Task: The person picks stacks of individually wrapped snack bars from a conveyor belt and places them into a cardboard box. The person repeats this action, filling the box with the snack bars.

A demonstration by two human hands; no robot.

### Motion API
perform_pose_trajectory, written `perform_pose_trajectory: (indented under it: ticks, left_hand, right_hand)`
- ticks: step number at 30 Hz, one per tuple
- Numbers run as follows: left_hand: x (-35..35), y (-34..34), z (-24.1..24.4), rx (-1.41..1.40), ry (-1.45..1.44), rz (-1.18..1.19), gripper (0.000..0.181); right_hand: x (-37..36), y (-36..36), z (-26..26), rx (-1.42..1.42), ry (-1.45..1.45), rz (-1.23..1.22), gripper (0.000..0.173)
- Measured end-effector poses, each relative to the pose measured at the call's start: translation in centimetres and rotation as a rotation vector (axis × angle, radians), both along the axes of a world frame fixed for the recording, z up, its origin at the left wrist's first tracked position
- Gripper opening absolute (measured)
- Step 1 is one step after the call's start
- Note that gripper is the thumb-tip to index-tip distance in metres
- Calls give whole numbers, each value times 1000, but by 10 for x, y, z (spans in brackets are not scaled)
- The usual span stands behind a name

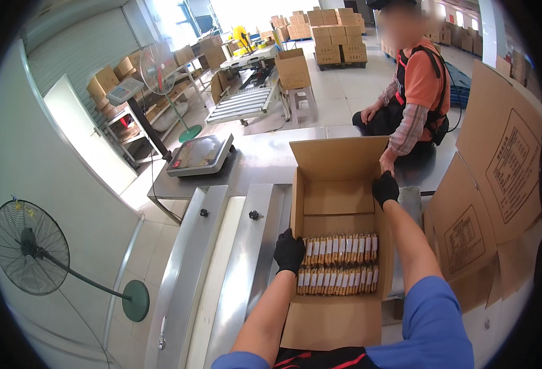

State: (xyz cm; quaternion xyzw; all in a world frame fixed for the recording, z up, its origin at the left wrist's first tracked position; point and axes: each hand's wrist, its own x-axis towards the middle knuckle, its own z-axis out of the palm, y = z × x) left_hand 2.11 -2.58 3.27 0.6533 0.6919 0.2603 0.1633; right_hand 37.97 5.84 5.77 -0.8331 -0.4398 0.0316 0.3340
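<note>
An open cardboard box (335, 318) lies before me with its near and far flaps folded out. Inside, two rows of packets in clear wrappers (338, 249) stand on edge, each with a white strip. My left hand (289, 251), in a black glove, grips the box's left wall beside the packets. Farther off, my right hand (385, 188), gloved in black too, holds the right wall near the far corner. A co-worker's bare hand (387, 161) touches that same corner just beyond my right glove.
Left of the box runs a steel-sided conveyor (220, 276) with black knobs. A platform scale (200, 156) stands on the steel table (261, 152). Large printed cardboard sheets (497, 170) rise at right. The co-worker (418, 78) sits at the far right; a floor fan (31, 246) stands left.
</note>
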Motion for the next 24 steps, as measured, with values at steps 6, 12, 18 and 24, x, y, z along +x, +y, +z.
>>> perform_pose_trajectory:
  ticks: [6, 12, 18, 24]
  left_hand:
    - [-1, 3, -4, -7, 22, -22, 43]
    - [-1, 2, -3, -26, 27, -10, 43]
    - [-4, 5, -15, 25, 5, 4, 43]
    - [-2, 7, -13, 24, 18, -12, 36]
  right_hand:
    - [2, 1, -4, 14, -14, 2, 46]
    - [10, 4, -9, -98, 3, 24, 53]
    - [5, 5, -11, -19, -84, 48, 47]
    - [7, 5, -2, -63, -32, 34, 43]
